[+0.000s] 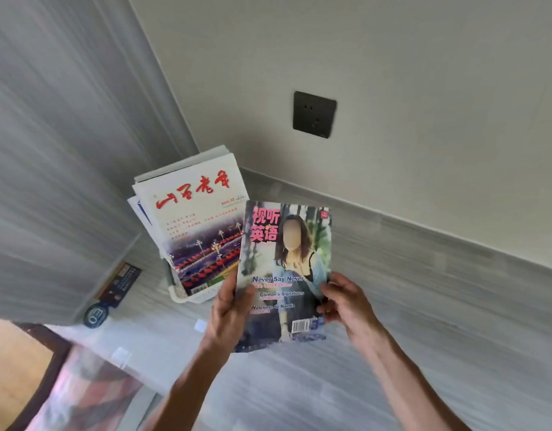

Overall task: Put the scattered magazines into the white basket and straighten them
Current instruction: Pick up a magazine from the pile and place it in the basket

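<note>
A colourful magazine with pink Chinese title and a woman on its cover is held upright in mid-air by both hands. My left hand grips its lower left edge and my right hand grips its lower right edge. Just behind and to the left stands the white basket, mostly hidden, only its lower rim showing. Several magazines stand in the basket, the front one white with red calligraphy and a night street photo.
A grey curtain hangs at the left down to the floor. A dark booklet and a round dark object lie on the floor by the curtain. A black wall socket is above. Wooden furniture edge at bottom left.
</note>
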`<state>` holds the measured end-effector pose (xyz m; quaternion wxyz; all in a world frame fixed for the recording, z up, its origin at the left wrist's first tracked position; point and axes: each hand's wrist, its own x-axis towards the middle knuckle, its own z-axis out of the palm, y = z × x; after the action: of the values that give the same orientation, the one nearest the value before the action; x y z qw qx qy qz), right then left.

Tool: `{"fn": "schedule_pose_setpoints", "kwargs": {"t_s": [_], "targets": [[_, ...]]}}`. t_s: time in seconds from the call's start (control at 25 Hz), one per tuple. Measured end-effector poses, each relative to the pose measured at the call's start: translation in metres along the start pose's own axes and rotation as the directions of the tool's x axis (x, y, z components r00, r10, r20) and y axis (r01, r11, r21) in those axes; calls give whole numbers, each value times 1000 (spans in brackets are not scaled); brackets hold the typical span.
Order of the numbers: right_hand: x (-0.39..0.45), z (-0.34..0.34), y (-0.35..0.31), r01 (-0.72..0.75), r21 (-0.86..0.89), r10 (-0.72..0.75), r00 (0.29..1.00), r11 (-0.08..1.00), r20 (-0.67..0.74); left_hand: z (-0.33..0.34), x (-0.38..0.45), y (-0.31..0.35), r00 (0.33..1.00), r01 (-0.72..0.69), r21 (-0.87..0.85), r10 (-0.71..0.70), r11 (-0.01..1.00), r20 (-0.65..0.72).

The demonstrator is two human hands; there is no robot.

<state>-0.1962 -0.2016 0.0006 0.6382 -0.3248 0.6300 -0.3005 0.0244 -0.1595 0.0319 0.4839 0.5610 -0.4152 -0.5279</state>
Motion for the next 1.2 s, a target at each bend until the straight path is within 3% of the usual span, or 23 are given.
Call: {"fn": "schedule_pose_setpoints", "kwargs": {"t_s": [0.12,0.24,0.36,0.48,0.68,0.8,0.92,1.04,1.12,1.2], "targets": [[21,60,-59,149,36,-151,987,988,59,-54,29,27,959,-113,73,128,991,-254],[39,115,-106,321,-11,-320,947,947,40,-101,63,38,887,-100,196,177,975,-426],[60,147,-117,332,-99,-337,941,938,-38,-130,81,27,880,-9,366,181,931,-440],[76,164,-95,216,-246,-245,965,945,-94,-144,87,7,887,96,502,155,860,-434],[84,166,-64,144,-279,-167,984,950,-59,-153,86,-14,896,335,550,-78,765,-438],[79,164,-60,216,-327,-256,963,920,-84,-147,83,-6,853,386,682,42,621,-520],[67,147,-50,253,-274,-302,941,928,-153,-116,67,-1,907,56,696,255,716,-335],[49,111,-24,227,-201,-268,940,953,-211,-61,48,-5,928,-219,654,362,725,-91],[33,71,0,149,-104,-172,947,983,-271,-12,39,-12,950,-258,606,311,752,19],[14,20,27,97,-74,-117,928,993,-354,37,27,-21,974,-225,572,176,789,140]]}}
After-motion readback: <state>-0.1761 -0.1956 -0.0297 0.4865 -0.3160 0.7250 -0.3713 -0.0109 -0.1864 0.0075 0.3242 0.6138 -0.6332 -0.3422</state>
